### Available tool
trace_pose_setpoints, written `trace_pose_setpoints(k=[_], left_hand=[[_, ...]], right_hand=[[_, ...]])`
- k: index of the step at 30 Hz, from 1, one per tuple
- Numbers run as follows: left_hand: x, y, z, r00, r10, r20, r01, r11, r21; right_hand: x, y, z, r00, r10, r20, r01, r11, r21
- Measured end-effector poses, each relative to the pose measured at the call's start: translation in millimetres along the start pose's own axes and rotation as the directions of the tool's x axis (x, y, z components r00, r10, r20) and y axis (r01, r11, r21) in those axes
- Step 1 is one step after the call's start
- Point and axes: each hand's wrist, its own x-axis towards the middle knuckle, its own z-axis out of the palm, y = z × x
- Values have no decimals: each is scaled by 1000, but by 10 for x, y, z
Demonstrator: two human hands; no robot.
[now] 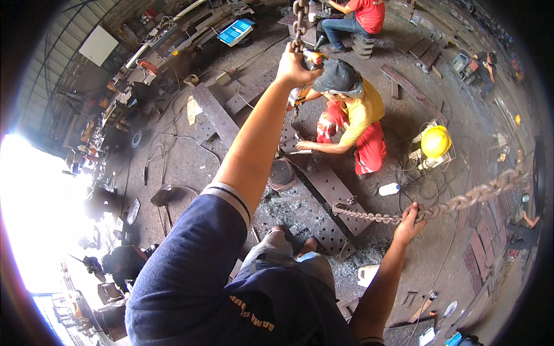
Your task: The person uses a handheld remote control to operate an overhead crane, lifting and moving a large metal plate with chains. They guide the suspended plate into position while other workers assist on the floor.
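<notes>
My left hand (295, 68) is raised high ahead, closed round a hanging rusty chain (299, 26). Just beyond it shows an orange and yellow power tool (301, 95), partly hidden by my hand. Out to the right, my right hand (408, 225) grips a second length of chain (470, 199), which runs in from the right side. Past my fingers its thinner part extends left to a hook-like end (345, 204) above a dark steel beam (332, 187). Whether the two chain lengths join is out of view.
A crouching co-worker (366, 112) in a yellow shirt works at drilled steel plates ahead. Right of them are a yellow helmet (435, 141) and a white bottle (389, 189). Metal shavings (369, 265) and cables litter the floor. Another person in red (369, 14) sits farther off.
</notes>
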Motion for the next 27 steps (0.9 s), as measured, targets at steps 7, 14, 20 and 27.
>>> trace_pose_setpoints(k=[7,14,20,27], left_hand=[[-39,-461,-209,998,3,-64,8,987,160],[26,-1026,-623,986,-164,-25,163,986,-45],[36,-1613,-1050,988,-146,-43,143,988,-58],[-29,-1953,-1183,996,-93,4,93,988,-122]], right_hand=[[237,69,-154,996,83,-28,-85,993,-84],[125,87,-319,943,82,-323,-95,995,-23],[457,-85,-453,848,-324,-419,43,831,-555],[1234,-57,-658,910,-206,-360,-68,781,-620]])
